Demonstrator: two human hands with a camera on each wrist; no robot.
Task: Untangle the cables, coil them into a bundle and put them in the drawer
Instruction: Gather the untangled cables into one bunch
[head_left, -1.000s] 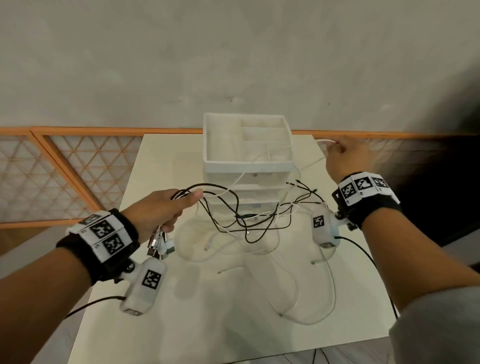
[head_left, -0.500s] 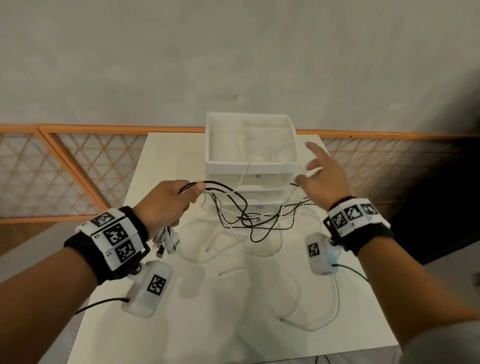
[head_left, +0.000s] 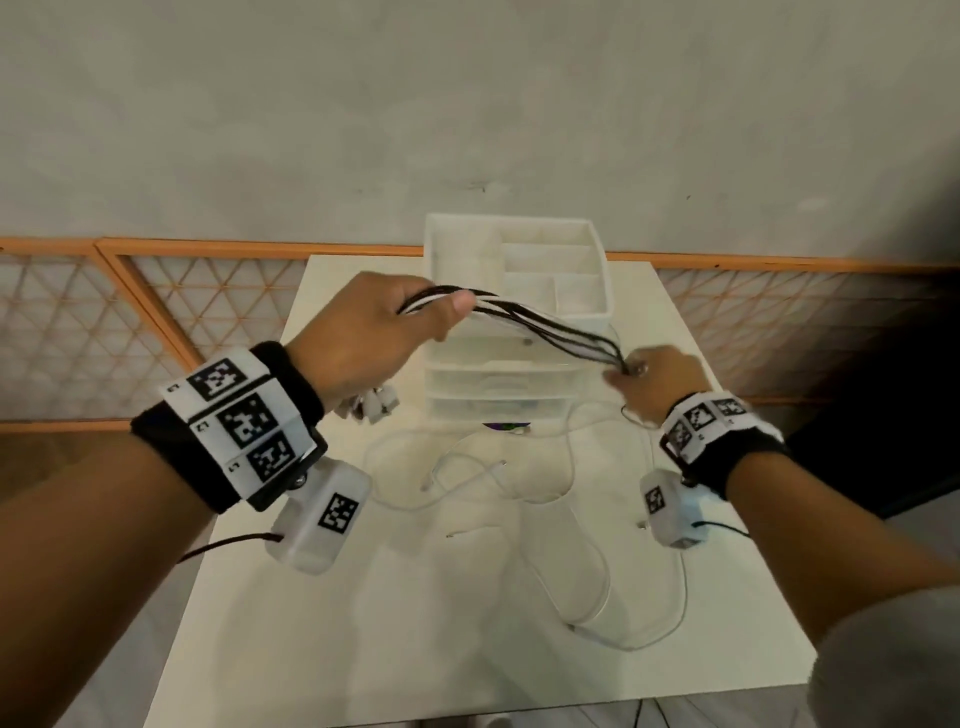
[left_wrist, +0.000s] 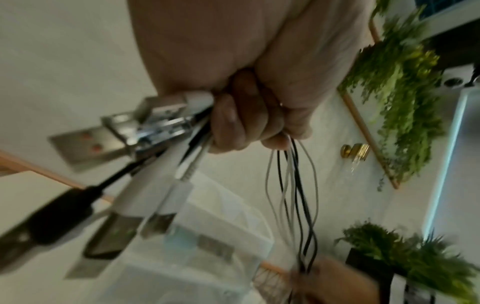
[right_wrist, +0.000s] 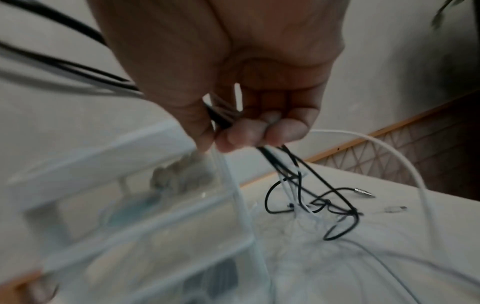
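Note:
Several black and white cables (head_left: 545, 322) stretch taut between my two hands above the table. My left hand (head_left: 379, 332) is raised in front of the drawer unit and grips their plug ends; the USB plugs (left_wrist: 124, 144) stick out below the fist. My right hand (head_left: 644, 379) sits lower, right of the unit, and pinches the same strands (right_wrist: 221, 121) between thumb and fingers. Below it the black cable ends (right_wrist: 330, 207) hang in loops onto the table. More white cable (head_left: 587, 582) trails across the tabletop. The white drawer unit (head_left: 519, 364) stands at the table's back, its drawers closed.
The drawer unit carries an open divided tray (head_left: 545, 270) on top. The white table (head_left: 363, 649) is small, with its edges close on every side. An orange lattice rail (head_left: 156, 312) runs behind it along a grey wall. Plants (left_wrist: 394, 102) show in the left wrist view.
My left hand rose and moved right with the cable ends. My right hand, open half a second ago, came down and closed on the strands, which are now pulled straight between the hands.

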